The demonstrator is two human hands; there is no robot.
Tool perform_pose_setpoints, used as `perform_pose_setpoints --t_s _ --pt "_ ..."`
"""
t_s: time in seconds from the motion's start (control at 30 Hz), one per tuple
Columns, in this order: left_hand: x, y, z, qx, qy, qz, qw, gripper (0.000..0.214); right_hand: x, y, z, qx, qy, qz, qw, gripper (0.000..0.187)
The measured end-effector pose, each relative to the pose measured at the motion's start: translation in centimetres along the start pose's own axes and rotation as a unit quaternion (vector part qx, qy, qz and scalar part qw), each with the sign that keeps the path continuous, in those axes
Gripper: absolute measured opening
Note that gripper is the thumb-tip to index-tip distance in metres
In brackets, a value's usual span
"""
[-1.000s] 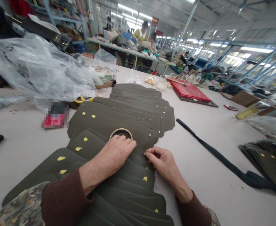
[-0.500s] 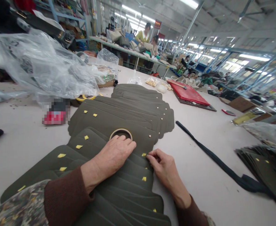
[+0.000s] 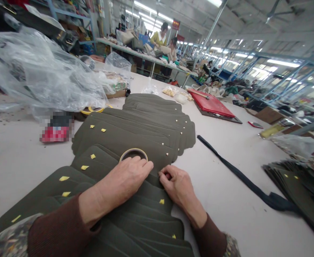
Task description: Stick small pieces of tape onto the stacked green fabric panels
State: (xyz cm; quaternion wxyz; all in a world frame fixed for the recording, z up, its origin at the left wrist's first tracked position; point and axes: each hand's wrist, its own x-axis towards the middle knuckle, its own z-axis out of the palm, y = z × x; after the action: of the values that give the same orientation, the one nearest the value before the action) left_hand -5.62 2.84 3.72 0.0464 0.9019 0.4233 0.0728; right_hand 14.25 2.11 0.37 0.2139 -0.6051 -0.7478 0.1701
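Overlapping dark olive panels (image 3: 127, 130) lie in a long fanned stack on the table, with small yellow tape pieces (image 3: 84, 167) and round metal studs on them. My left hand (image 3: 125, 178) is closed at the near side of a roll of yellow tape (image 3: 122, 153), whose far rim shows beyond the knuckles. At the right edge of the panels, my right hand (image 3: 177, 184) is closed in a pinch, thumb and forefinger touching the panel surface. Whatever lies between those fingertips is too small or hidden to name. Another yellow tape piece (image 3: 161, 201) sits just below that hand.
Clear plastic bags (image 3: 47, 71) and more tape rolls (image 3: 92, 110) lie at the left. A hammer (image 3: 199, 93) rests on a red pad (image 3: 213, 103) at the back. A black strap (image 3: 234, 171) and another panel stack (image 3: 296, 185) are at the right. Two people work at a far table.
My right hand has shifted slightly left onto the panel edge. The yellow tape piece seen beside its fingertips no longer shows. My left hand stays at the tape roll; the whole view has shifted slightly.
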Motion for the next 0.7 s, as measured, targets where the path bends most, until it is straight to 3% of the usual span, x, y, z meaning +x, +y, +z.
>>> perform_pose_setpoints --t_s 0.13,0.2,0.3,0.4,0.57,0.7 --pt "-0.1 -0.4 0.4 -0.033 0.049 0.003 0.998 0.016 -0.1 0.5 -1.0 0.043 -0.098 -0.008 0.994 0.024" --pt "-0.1 -0.5 0.7 -0.071 0.077 0.02 0.994 0.021 -0.2 0.7 -1.2 0.055 -0.11 -0.025 0.992 0.033" --pt "-0.2 -0.6 1.1 -0.107 0.104 0.051 0.987 0.035 -0.5 0.7 -1.1 0.143 -0.018 -0.03 0.989 0.023" --pt "-0.2 -0.3 1.4 -0.106 0.107 0.051 0.987 0.044 -0.6 0.4 -1.0 0.232 0.075 -0.062 0.968 0.014" --pt "-0.3 0.2 1.8 -0.121 0.097 0.045 0.987 0.036 -0.7 -0.6 -0.8 0.214 0.098 -0.185 0.954 0.017" --pt "-0.3 0.6 1.9 -0.127 0.081 0.046 0.988 0.034 -0.6 -0.7 -0.2 0.173 0.11 -0.235 0.95 0.016"
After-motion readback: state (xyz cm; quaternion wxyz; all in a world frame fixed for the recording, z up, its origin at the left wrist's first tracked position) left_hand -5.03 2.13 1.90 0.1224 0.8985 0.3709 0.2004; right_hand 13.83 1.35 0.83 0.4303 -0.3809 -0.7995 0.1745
